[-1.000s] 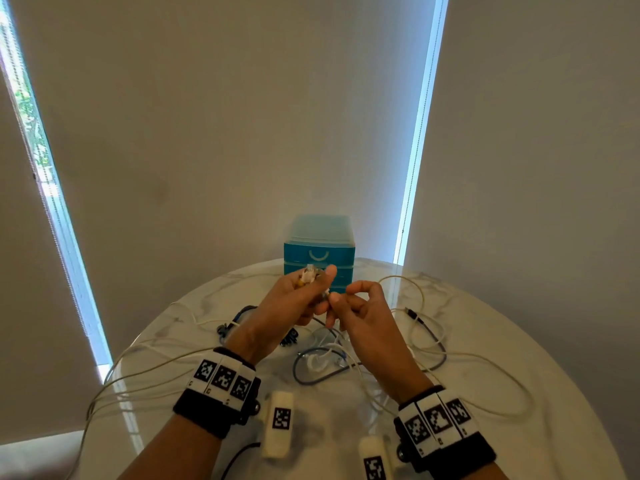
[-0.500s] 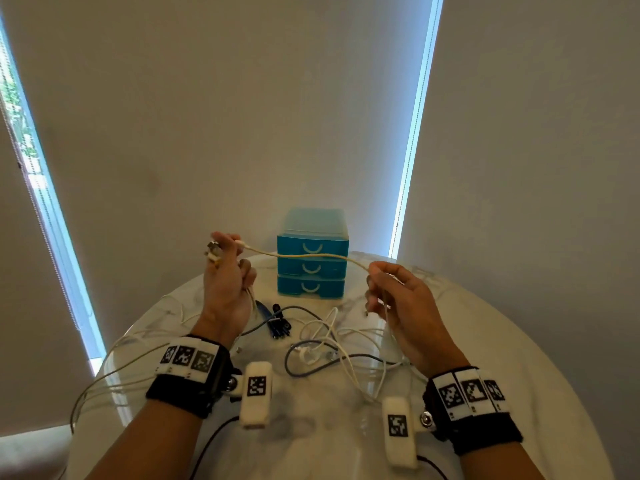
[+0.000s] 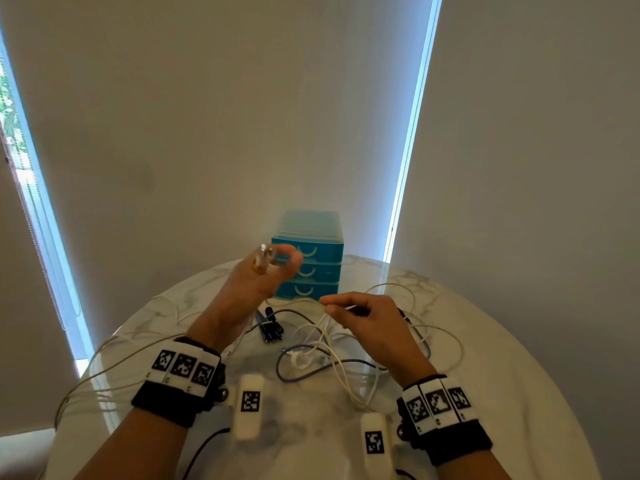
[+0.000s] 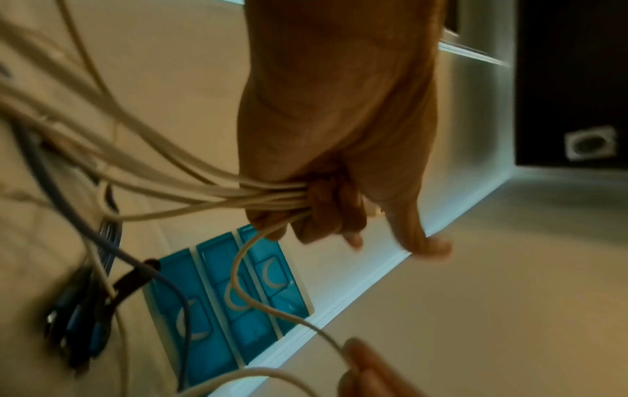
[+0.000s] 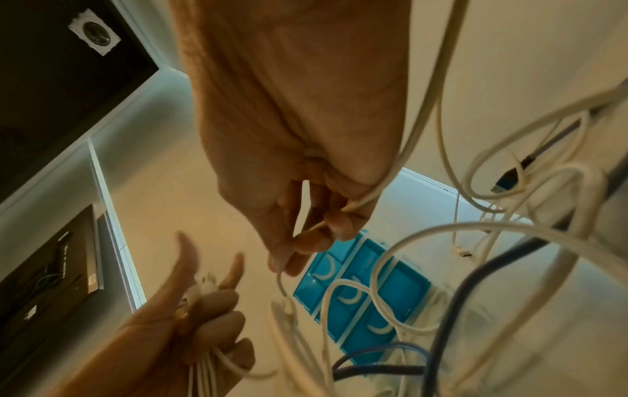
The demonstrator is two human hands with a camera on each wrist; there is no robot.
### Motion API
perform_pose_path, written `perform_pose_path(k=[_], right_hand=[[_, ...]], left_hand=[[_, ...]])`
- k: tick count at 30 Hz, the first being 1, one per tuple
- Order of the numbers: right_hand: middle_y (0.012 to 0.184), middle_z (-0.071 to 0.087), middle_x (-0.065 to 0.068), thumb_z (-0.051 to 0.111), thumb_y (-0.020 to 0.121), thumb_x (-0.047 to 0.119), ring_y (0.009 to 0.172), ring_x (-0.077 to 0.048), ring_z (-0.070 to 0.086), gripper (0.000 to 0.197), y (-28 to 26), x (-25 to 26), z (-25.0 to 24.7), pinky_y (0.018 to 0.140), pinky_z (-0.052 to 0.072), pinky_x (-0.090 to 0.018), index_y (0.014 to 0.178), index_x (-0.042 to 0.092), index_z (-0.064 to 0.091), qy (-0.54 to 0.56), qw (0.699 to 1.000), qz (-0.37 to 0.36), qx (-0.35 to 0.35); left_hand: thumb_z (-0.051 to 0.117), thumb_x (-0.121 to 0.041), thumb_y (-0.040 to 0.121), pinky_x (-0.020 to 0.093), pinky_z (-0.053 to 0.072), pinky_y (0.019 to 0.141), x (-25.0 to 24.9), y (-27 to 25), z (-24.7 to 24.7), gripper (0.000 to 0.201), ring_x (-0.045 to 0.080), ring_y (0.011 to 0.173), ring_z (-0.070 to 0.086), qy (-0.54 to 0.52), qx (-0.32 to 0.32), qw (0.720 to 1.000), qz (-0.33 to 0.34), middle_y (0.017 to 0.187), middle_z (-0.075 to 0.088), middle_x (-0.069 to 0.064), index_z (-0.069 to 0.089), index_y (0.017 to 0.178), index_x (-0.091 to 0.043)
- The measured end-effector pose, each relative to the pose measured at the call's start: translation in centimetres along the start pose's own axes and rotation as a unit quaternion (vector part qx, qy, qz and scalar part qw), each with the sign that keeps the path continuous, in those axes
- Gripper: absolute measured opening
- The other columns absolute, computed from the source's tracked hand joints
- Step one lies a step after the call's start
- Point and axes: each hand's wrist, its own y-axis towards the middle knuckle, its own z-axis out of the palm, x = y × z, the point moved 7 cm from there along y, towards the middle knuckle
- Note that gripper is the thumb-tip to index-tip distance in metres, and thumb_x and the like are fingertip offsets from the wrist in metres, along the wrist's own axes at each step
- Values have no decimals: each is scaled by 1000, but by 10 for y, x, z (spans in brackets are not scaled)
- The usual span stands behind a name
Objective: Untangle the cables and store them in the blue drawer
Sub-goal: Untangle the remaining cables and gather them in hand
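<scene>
My left hand (image 3: pixel 266 268) is raised before the blue drawer unit (image 3: pixel 311 268) and grips a bunch of gathered white cable loops (image 4: pixel 265 196), a plug end sticking up from the fist. My right hand (image 3: pixel 346 306) hovers lower, to the right, and pinches the same white cable (image 5: pixel 360 204) between thumb and fingers. The strand runs slack between the two hands. A tangle of white cables (image 3: pixel 332 355), a dark grey-blue cable (image 3: pixel 298 375) and a bundle of dark blue plugs (image 3: pixel 272 327) lie on the round marble table (image 3: pixel 485 393). All three drawers are closed.
The drawer unit (image 5: pixel 360 292) stands at the table's far edge against the blinds. White cable loops trail over the left rim (image 3: pixel 104 368) and spread right (image 3: pixel 446 341). Bright window strips flank the blinds.
My left hand has swung from the left back towards the centre, in front of the drawers. My right hand dropped lower. The cable between them went from stretched to slack.
</scene>
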Motion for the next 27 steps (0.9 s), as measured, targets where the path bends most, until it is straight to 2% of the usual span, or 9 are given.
perform_pose_path(k=[2,5,10,13,15,19,21,24,27], right_hand=[[99,83,11,81,96,19,94,-1,76,16,0,7,3,83,57,-14,111,22,85,30,999,-11,9],[95,84,1,84,92,18,82,-3,75,21,2,13,-10,72,56,-16,113,15,80,98,994,-11,-38],[94,84,-7,81,96,26,67,-15,65,24,0,2,-14,62,52,-26,115,13,76,58,995,51,61],[83,82,-6,79,97,36,62,-15,62,22,-2,-4,-31,64,54,-26,106,17,80,-5,997,61,56],[79,78,-5,76,99,33,69,-15,62,16,-2,-2,-48,70,55,-25,104,19,83,33,999,36,-11],[98,78,-8,59,109,14,81,-13,66,23,1,7,-62,79,58,-23,119,12,80,188,975,-31,-112],[102,81,-6,58,110,14,78,-11,64,24,1,8,-55,76,58,-23,121,16,79,135,984,-43,-111],[99,81,1,62,108,19,74,-10,63,23,1,5,-37,73,57,-24,119,27,81,39,996,-32,-80],[98,81,0,64,108,20,78,-10,67,20,0,9,-25,77,59,-25,120,25,79,52,996,-35,-57]], left_hand=[[80,-56,87,23,55,82,6,-4,19,36,-6,89,73,118,87,988,-41,103,80,-17,78,116,-35],[73,-45,98,9,52,68,6,-9,34,18,-15,84,70,198,131,970,-48,88,76,-34,80,99,-29],[75,-52,96,28,37,60,9,1,-11,36,-1,52,48,31,-111,993,-9,55,56,-14,82,90,-17],[80,-52,92,30,32,59,24,-1,-61,31,9,57,37,-138,-292,946,-10,59,43,-10,80,92,-20],[78,-50,95,30,34,59,30,-6,-73,32,11,56,36,-168,-342,924,-21,55,43,-8,80,99,-18],[77,-49,95,31,36,59,33,0,-45,30,13,60,39,-82,-246,963,-72,62,47,-8,73,97,-20],[78,-53,93,27,44,66,24,2,-24,31,7,66,53,-19,-172,983,-56,75,60,-13,75,111,-29],[77,-58,90,22,55,87,7,2,5,49,-4,97,71,61,-61,996,-3,108,70,-26,65,137,-49],[69,-70,89,21,54,87,7,0,29,38,-5,101,71,203,40,978,4,103,76,-27,77,119,-47]])
